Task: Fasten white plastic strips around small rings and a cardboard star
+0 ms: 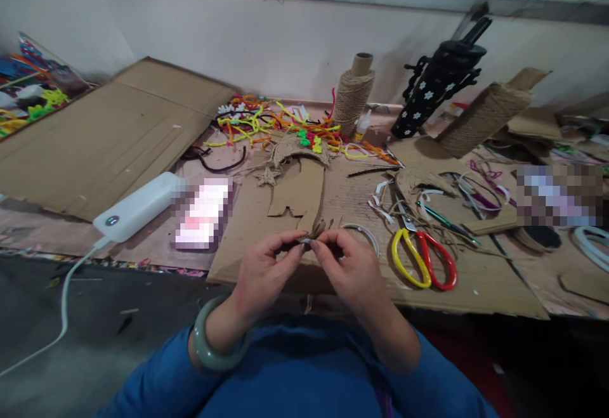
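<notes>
My left hand (261, 275) and my right hand (354, 272) meet at the front of a cardboard sheet, thumbs and forefingers pinched together. Between the fingertips is a small brown-grey piece (307, 240), too small and covered to name. Just beyond lies a cut cardboard shape (299, 186) with notches. At its top sits a twine-wrapped crescent (299, 150) with green, red and yellow flowers, and a twine star (268, 176) rests at its left. A pale ring (366, 235) lies behind my right hand. Scissors (423, 258) with yellow and red handles are to the right.
Colourful pipe cleaners (257, 125) are heaped at the back. Beyond stand a twine spool (353, 97), a small glue bottle (362, 126) and a black flowered holder (423, 97). Leftward are a phone (203, 214), a white power bank (137, 207) with cable, and a large cardboard (118, 126).
</notes>
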`<state>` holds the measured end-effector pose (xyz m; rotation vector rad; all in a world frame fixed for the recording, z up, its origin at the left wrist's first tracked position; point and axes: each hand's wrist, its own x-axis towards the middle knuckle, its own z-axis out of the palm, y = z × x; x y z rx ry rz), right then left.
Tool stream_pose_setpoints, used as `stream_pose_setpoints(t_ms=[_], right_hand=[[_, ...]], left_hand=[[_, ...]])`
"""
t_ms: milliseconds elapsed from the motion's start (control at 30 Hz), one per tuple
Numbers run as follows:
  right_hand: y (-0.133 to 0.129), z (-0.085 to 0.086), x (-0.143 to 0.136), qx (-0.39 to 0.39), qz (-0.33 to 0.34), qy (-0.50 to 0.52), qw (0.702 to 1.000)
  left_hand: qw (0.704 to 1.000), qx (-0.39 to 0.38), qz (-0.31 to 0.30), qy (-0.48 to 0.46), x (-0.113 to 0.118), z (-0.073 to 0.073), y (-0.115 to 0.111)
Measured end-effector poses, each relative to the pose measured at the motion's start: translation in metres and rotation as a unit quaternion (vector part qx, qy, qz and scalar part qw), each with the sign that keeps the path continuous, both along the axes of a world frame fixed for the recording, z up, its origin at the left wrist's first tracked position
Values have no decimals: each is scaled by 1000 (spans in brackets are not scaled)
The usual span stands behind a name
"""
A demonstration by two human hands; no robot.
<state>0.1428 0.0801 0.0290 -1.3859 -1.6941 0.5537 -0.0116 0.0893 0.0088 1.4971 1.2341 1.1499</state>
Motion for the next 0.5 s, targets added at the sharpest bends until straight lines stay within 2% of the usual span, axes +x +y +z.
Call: stream_pose_setpoints(t_ms=[500], right_hand=[[3, -3, 1, 5, -11, -22, 1000]], left_hand=[[998, 32, -38, 26, -1, 5, 2]])
